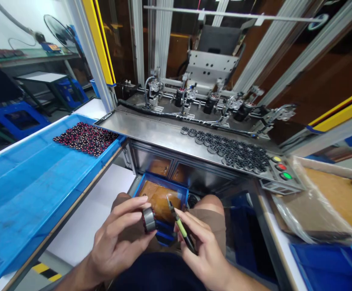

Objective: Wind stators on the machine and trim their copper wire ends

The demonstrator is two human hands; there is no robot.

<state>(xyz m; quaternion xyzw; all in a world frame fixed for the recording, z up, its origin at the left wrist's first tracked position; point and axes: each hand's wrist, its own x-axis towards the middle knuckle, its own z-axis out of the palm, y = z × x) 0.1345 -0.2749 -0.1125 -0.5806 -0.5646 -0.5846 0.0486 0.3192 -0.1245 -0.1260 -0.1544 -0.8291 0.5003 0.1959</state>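
Note:
My left hand is over my lap, its thumb and fingers closed round a motor stator. This stator is a short grey metal ring with dark and reddish edges, held on its side. Beside it, my right hand grips a slim pointed tool with a yellow-green and black handle. The tool's tip points up and away from me, apart from the stator. Whether it is a knife or tweezers I cannot tell. Below the hands stands a blue bin with an orange-brown lining.
On the left, a blue tray holds many reddish stators. Dark ring cores cover the right part of the metal ledge, beside a button box. Machine fixtures stand behind. A plastic-lined carton sits at right.

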